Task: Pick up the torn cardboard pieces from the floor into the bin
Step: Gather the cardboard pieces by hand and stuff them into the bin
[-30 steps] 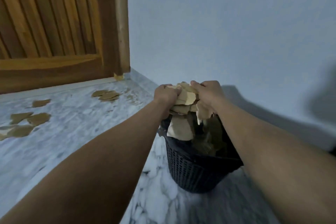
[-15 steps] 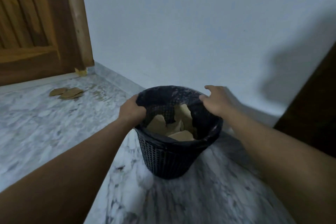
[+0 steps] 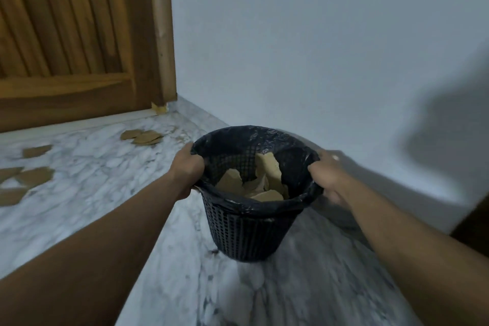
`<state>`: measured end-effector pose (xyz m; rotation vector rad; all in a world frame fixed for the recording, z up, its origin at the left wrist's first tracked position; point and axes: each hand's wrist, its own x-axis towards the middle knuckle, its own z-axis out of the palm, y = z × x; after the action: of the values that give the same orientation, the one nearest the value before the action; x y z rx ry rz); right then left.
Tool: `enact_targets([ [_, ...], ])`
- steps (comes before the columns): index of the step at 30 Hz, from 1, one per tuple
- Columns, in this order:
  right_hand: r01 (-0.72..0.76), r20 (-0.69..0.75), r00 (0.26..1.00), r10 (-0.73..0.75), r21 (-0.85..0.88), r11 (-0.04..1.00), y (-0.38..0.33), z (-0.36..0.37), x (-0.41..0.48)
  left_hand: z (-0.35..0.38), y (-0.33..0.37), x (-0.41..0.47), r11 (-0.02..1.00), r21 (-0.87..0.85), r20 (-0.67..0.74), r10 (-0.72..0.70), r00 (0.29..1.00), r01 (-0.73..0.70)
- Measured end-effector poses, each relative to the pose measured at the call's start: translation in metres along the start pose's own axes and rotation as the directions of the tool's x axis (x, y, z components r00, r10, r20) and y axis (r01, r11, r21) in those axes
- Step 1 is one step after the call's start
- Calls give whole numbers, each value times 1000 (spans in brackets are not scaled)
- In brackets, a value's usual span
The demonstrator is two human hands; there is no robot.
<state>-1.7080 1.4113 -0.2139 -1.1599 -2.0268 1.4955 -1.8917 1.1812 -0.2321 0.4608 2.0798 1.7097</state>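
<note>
The right hand (image 3: 329, 180) has curled its fingers (image 3: 316, 171) round the bin (image 3: 246, 233) rim; left hand (image 3: 186, 169) seemingly grips too.

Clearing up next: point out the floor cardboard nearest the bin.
The small pile by the door frame; the other pieces lie farther left of the bin.

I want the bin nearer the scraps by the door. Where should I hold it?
By the rim, one hand on each side, from above, as the left hand and right hand do. The bin stands upright and tapers downward, so the rim gives the surest purchase.
</note>
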Motion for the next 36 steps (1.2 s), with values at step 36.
enact_targets([
  [36,272,-4,946,-325,-535,800,-217,347,53,-282,-21,149,988,-23,-196,-156,968,155],
])
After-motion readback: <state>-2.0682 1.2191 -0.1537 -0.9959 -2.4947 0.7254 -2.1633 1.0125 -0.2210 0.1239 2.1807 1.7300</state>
